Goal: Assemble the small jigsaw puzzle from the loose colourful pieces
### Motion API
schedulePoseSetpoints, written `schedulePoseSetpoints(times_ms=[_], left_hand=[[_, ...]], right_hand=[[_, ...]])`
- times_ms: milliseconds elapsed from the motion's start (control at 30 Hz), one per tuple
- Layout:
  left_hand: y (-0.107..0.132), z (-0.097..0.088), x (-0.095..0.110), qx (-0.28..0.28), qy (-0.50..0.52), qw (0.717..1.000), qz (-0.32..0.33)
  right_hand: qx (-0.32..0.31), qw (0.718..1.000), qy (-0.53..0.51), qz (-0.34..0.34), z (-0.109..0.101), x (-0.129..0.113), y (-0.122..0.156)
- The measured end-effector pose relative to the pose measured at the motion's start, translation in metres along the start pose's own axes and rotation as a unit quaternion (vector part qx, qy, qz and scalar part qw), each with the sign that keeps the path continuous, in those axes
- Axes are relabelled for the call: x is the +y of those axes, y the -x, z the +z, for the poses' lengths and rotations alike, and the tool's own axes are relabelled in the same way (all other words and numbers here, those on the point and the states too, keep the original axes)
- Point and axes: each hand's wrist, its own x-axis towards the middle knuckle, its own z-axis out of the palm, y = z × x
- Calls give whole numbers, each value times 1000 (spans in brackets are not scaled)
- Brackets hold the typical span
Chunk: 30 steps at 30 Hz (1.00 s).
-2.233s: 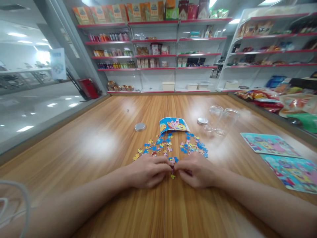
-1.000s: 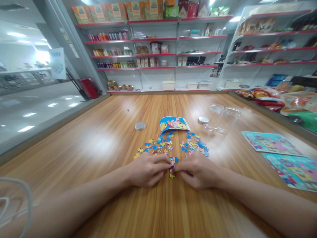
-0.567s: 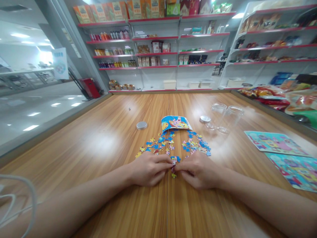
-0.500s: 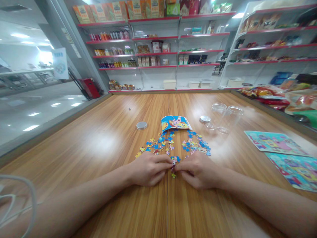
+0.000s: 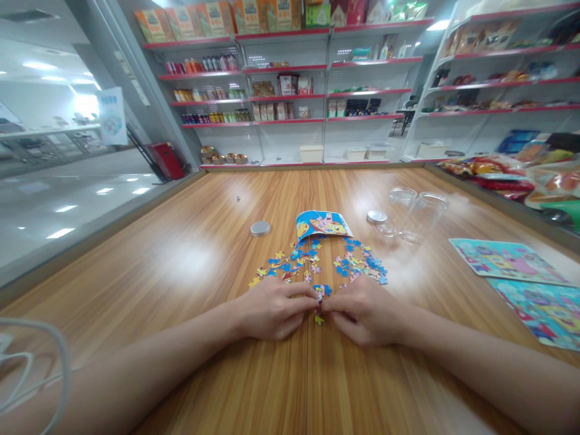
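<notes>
My left hand and my right hand almost meet over the wooden table, fingertips closed on small jigsaw puzzle pieces. Fingers cover most of what they hold. A few joined pieces lie just beyond the fingertips, and a yellow-green piece shows on the near side. Loose puzzle pieces are spread beyond my left hand, and another heap of pieces beyond my right. Behind them a curved cartoon picture card rests on the table.
Two clear jars stand at the right, with a silver lid beside them. Another lid lies left of the card. Two cartoon sheets overlap at the right edge. A pale cable loops at lower left; stocked shelves line the back.
Both hands keep nearly the same place and pinch, with only slight finger movement at the pieces. The whole view has shifted very slightly.
</notes>
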Motion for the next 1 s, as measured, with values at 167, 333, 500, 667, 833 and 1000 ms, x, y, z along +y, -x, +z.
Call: schedulePoseSetpoints(times_ms=[167,333,500,667,833,1000], left_hand=[[0,1,1,-9,-9,1000,-10],[-2,-1,3,-22,-20,999,-24],[-3,-3,3,-31,-28,999,-34],[-2,-2,4,-28,-28,999,-23],[-1,-2,5,-14,-17,1000,-13],[-1,0,4,-8,-14,1000,-14]], right_hand=[[-5,1000,-3,-13,-1,-2,0],[-29,999,9,-15,-3,-7,0],[-44,999,14,-4,-3,-8,-1],[-56,998,10,0,-3,-9,-1],[-77,997,2,-4,-4,-11,-1],[-70,997,5,-8,-3,-11,1]])
